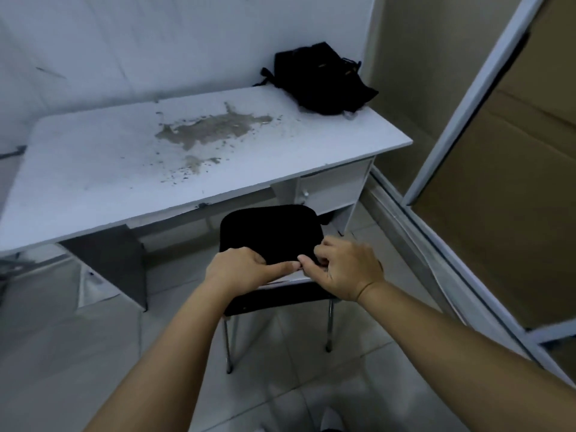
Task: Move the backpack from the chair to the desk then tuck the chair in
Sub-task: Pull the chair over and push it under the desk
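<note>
Left hand (240, 269): closed over the top edge of the chair backrest, thumb stretched along the rim toward the other hand.
Right hand (346, 269): closed on the same rim just beside it, fingers curled over the front face, thumb tips of the two hands nearly touching.
Chair (271, 235): black padded seat and backrest on thin metal legs, standing on the tiled floor (311, 353); front of the seat lies under the edge of the surface, the rest stands clear of it. Seat bare.
Surface (93, 169): white desk top, stained grey at the middle, drawer unit (336, 188) under its right end.
Backpack (321, 79): black, slumped on the far right corner of the surface against the wall; apart from the chair.
Step in hand, judged: backpack transfer done; chair tuck under way.
Next move calls for: a level forward push from both hands, aimed left of the drawer unit so the legs slide into the knee space.
</note>
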